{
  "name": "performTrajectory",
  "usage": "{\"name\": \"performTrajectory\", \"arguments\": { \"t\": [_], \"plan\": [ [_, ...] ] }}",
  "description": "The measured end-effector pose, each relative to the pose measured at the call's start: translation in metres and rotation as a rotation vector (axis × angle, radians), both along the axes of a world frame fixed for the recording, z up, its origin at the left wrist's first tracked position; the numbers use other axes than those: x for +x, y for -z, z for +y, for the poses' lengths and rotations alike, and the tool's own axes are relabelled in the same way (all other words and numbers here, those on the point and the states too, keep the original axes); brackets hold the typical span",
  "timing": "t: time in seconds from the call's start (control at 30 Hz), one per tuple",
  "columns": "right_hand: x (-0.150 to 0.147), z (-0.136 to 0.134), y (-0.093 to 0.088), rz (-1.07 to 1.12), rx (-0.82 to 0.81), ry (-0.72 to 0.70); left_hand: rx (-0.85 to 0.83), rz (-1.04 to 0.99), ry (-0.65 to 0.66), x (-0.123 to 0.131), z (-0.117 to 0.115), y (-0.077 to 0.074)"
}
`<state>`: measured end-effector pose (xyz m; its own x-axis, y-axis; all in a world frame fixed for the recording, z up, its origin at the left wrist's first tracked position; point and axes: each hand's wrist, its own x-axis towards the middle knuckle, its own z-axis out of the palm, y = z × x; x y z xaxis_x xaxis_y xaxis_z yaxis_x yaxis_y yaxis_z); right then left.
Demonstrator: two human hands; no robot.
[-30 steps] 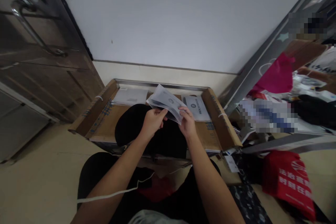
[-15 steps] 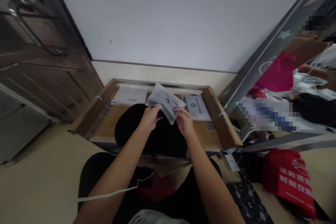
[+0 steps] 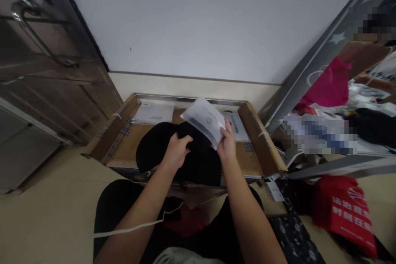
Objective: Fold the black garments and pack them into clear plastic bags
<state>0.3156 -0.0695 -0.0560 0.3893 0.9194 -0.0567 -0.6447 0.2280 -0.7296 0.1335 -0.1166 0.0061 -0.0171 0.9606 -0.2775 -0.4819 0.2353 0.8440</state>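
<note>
A frosted plastic pouch with a round dark mark is in my right hand. The thumb and fingers grip its right edge. The pouch tilts over the box, its lower edge close to a black cloth item spread across the front middle. My left hand is closed, thumb towards the fingers, with a fold of the black cloth at its fingertips. To the left lies a stack of pale pouches. Behind my right hand, a printed ROCKBROS pouch lies partly hidden.
The shallow cardboard box has raised side walls and stands against the wall. A door with a metal handle is at left. At right are a cluttered shelf and a red bag. A white cord crosses my left forearm.
My left hand has left the pouch and moved down slightly onto the black cloth. My right hand has shifted right with the pouch, which has turned and now shows its frosted face.
</note>
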Motion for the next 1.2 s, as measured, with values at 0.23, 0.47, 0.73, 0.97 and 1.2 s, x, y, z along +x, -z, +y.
{"name": "performTrajectory", "arguments": {
  "t": [0.23, 0.47, 0.73, 0.97, 1.2],
  "plan": [
    [0.015, -0.001, 0.003, 0.115, 0.083, -0.010, -0.034, -0.085, -0.146, 0.004, -0.029, 0.020],
    [0.016, -0.004, -0.004, 0.130, 0.133, -0.022, 0.090, 0.632, -0.308, -0.021, -0.046, 0.028],
    [0.006, -0.007, -0.006, -0.168, -0.043, -0.155, 0.400, 0.398, -0.178, -0.038, -0.030, -0.017],
    [-0.008, -0.017, -0.016, -0.357, -0.062, -0.227, 0.447, 0.607, -0.110, -0.046, -0.006, -0.014],
    [-0.006, -0.017, -0.020, -0.146, 0.045, -0.256, 0.320, 0.651, -0.159, -0.099, 0.074, -0.016]
  ]
}}
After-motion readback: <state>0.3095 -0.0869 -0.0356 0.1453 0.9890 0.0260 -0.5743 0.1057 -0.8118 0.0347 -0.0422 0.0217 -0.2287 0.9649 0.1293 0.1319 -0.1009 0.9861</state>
